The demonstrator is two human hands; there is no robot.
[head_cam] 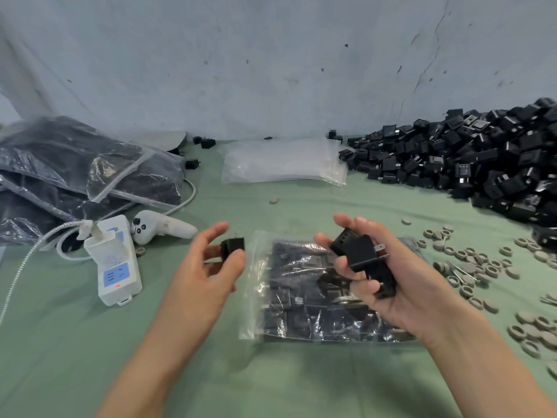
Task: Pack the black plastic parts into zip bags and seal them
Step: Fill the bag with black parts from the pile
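Filling zip bag (pixel 301 297), part-full, unsealed | left hand (pixel 208 273) pinching one black part (pixel 232 248) just left of bag | right hand (pixel 401 285) clutching several parts (pixel 361 257) above bag | filled bags (pixel 75 170) far left: done | large pile (pixel 482 164) far right: left to pack

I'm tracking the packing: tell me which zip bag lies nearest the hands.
The part-filled zip bag under the right hand, beside the left hand. The full bags are piled far left; the empty bags lie by the wall.
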